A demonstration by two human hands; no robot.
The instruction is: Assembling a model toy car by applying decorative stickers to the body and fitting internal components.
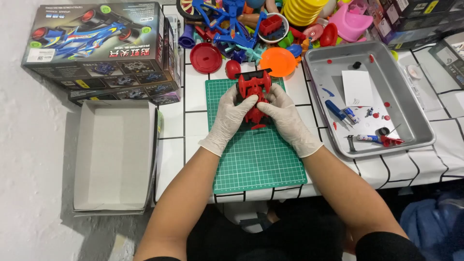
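A: Where are the fingers?
B: The left hand (231,116) and right hand (284,117), gloved, close around the red toy car chassis (253,94) from both sides.
A: And the chassis?
B: Between the fingertips, above the green cutting mat (256,154), beside the metal tray (415,121).

Our fingertips hidden behind the red toy car chassis (253,94), toy heap (270,29) cut off at top edge.

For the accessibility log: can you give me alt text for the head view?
Two gloved hands, left hand and right hand, hold a red toy car chassis over a green cutting mat. A metal tray of small parts sits right, an empty box tray left, colourful plastic toys behind.
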